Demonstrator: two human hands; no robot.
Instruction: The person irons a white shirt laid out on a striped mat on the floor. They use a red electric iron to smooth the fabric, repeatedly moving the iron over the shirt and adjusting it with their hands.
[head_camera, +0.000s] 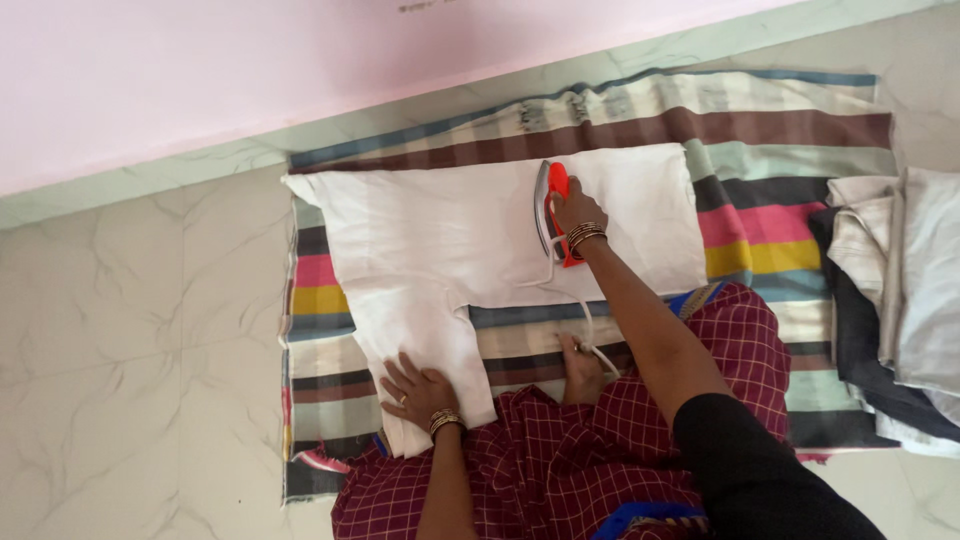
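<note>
A white garment (450, 240) lies spread flat on a striped multicoloured cloth (780, 160) on the floor. My right hand (577, 212) grips the handle of an orange and silver clothes iron (551, 208) that rests on the upper middle of the garment. A white cord (585, 325) runs from the iron back toward my lap. My left hand (417, 390) lies flat with fingers apart on the garment's lower part, near my knee. Bangles sit on both wrists.
A pile of folded white, grey and dark clothes (890, 290) lies at the right edge of the striped cloth. A pink wall (200, 70) runs along the far side. Pale marble floor tiles (130, 360) extend to the left. My checked maroon clothing (560, 460) covers the near foreground.
</note>
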